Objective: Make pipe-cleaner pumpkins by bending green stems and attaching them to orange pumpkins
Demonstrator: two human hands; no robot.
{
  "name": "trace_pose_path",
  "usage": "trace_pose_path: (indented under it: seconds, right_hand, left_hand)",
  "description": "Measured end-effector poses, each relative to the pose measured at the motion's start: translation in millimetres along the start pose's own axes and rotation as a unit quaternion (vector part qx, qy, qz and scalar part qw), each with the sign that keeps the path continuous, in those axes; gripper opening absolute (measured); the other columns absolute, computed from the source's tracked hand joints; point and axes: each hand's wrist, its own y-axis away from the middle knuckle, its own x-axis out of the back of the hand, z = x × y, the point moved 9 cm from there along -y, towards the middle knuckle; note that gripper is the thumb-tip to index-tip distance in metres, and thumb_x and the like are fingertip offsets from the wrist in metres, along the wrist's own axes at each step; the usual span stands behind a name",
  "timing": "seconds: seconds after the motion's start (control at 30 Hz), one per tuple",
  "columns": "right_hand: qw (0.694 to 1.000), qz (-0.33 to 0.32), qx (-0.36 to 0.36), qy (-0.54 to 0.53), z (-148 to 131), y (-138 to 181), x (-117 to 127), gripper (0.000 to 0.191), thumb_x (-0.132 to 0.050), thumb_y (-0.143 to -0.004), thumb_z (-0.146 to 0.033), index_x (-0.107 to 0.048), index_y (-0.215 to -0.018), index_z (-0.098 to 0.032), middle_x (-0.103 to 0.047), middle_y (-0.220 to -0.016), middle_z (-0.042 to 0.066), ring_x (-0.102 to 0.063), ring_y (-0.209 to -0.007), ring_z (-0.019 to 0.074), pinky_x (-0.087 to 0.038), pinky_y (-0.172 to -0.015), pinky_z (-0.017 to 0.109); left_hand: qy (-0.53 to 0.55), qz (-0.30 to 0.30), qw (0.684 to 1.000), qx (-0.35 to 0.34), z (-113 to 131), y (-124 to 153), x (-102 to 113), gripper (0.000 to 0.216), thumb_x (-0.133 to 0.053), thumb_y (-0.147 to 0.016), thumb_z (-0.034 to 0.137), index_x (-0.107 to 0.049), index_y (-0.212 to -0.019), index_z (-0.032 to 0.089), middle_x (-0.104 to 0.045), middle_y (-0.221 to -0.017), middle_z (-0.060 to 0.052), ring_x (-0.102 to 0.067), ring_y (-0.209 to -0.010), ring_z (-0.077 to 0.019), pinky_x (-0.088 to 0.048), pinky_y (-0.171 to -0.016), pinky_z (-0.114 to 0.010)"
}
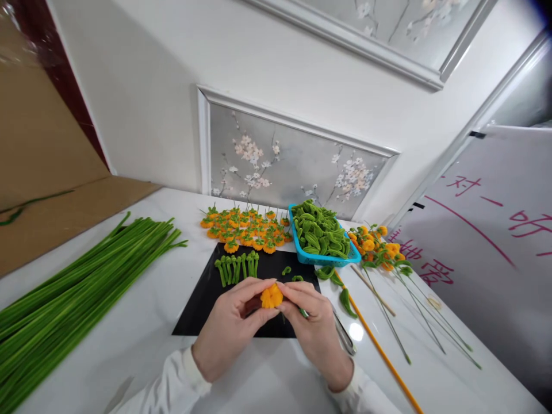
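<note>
Between my two hands is a small orange pipe-cleaner flower, its ruffled petals facing me. My left hand pinches it from the left with thumb and forefinger. From the other side my right hand grips its edge with fingertips. Both hands hover over the near part of a black mat. On that mat, a row of short green pipe-cleaner pieces with knotted tops lies behind my left hand. Small green loops lie beyond my right hand. Metal scissors or pliers, partly hidden, rest beside my right wrist.
Long green pipe cleaners spread across the left. Several orange flower heads stand at the back beside a blue basket of green leaves. To the right lie stemmed orange flowers, an orange pipe cleaner and a wooden stick.
</note>
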Motion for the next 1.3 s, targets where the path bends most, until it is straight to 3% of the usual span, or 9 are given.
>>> trace_pose_path:
  seconds: [0.13, 0.3, 0.43, 0.6, 0.87, 1.0, 1.13, 1.3]
  right_hand:
    - [1.000, -0.003, 0.006, 0.013, -0.7, 0.2, 0.0, 0.031, -0.058, -0.085, -0.014, -0.063, -0.115, -0.022, -0.060, -0.103, 0.000, -0.055, -0.092, 0.0068, -0.048, -0.081, 0.019]
    - [0.999, -0.023, -0.021, -0.007, 4.5, 0.9, 0.9, 0.052, -0.058, -0.084, -0.014, -0.045, -0.133, -0.024, -0.059, -0.103, 0.001, -0.055, -0.093, 0.0070, -0.048, -0.084, 0.021]
    - [0.999, -0.025, -0.029, -0.015, 6.5, 0.1, 3.7, 0.045, -0.058, -0.086, -0.019, -0.048, -0.130, -0.024, -0.057, -0.108, 0.004, -0.055, -0.090, 0.0074, -0.048, -0.083, 0.022]
    - [1.000, -0.021, -0.011, 0.014, 2.3, -0.6, 4.2, 0.030, -0.057, -0.087, -0.022, -0.061, -0.117, -0.018, -0.057, -0.109, 0.007, -0.056, -0.094, 0.0103, -0.049, -0.085, 0.025]
    - [1.000, 0.001, -0.017, -0.004, 1.6, 0.2, 0.5, 0.022, -0.059, -0.085, -0.018, -0.068, -0.106, -0.017, -0.061, -0.100, 0.005, -0.058, -0.091, 0.0087, -0.050, -0.081, 0.020]
    - [0.999, -0.006, -0.033, -0.025, 4.1, 0.8, -2.0, 0.027, -0.058, -0.086, -0.020, -0.065, -0.112, -0.016, -0.060, -0.101, 0.006, -0.058, -0.090, 0.0093, -0.050, -0.080, 0.020]
    - [0.997, -0.006, -0.038, -0.067, 2.8, -0.8, 1.0, 0.048, -0.059, -0.086, -0.020, -0.047, -0.132, -0.019, -0.058, -0.104, 0.005, -0.057, -0.083, 0.0064, -0.050, -0.077, 0.020]
    - [1.000, 0.007, -0.017, -0.022, -1.4, -1.6, 6.7, 0.029, -0.055, -0.088, -0.019, -0.058, -0.117, -0.017, -0.056, -0.107, 0.006, -0.056, -0.082, 0.0058, -0.049, -0.078, 0.020]
  left_hand:
    - [0.009, -0.010, 1.000, 0.007, -0.2, -2.5, -0.7, 0.032, -0.066, -0.076, 0.021, -0.065, -0.109, 0.020, -0.059, -0.099, -0.004, -0.063, -0.090, -0.0132, -0.055, -0.079, -0.021]
    - [0.000, 0.003, 0.999, 0.040, -1.7, -3.0, 3.7, 0.040, -0.067, -0.076, 0.028, -0.061, -0.113, 0.015, -0.062, -0.107, -0.007, -0.064, -0.094, -0.0166, -0.055, -0.083, -0.025]
    - [0.004, 0.017, 0.997, 0.071, -5.7, -0.6, 6.0, 0.047, -0.066, -0.076, 0.028, -0.054, -0.119, 0.015, -0.062, -0.113, -0.007, -0.062, -0.100, -0.0171, -0.054, -0.087, -0.027]
    - [-0.038, 0.024, 0.998, 0.041, -1.6, 0.6, 6.7, 0.034, -0.063, -0.077, 0.024, -0.058, -0.109, 0.015, -0.063, -0.107, -0.006, -0.063, -0.094, -0.0150, -0.054, -0.084, -0.024]
    - [-0.091, 0.010, 0.996, 0.013, -4.0, 2.0, 5.9, 0.026, -0.060, -0.080, 0.021, -0.061, -0.105, 0.018, -0.062, -0.102, -0.005, -0.063, -0.090, -0.0133, -0.054, -0.079, -0.023]
    - [-0.045, 0.010, 0.998, 0.032, -5.1, -0.4, 5.6, 0.028, -0.061, -0.079, 0.022, -0.060, -0.106, 0.016, -0.063, -0.103, -0.005, -0.063, -0.091, -0.0141, -0.054, -0.080, -0.022]
    - [0.032, 0.002, 0.998, 0.059, -9.3, -2.0, 6.2, 0.034, -0.064, -0.079, 0.026, -0.056, -0.111, 0.016, -0.063, -0.108, -0.007, -0.062, -0.098, -0.0152, -0.053, -0.087, -0.023]
    - [0.047, 0.003, 0.998, 0.038, -5.9, -0.1, 5.5, 0.033, -0.064, -0.080, 0.023, -0.055, -0.111, 0.017, -0.062, -0.109, -0.006, -0.061, -0.100, -0.0137, -0.052, -0.088, -0.021]
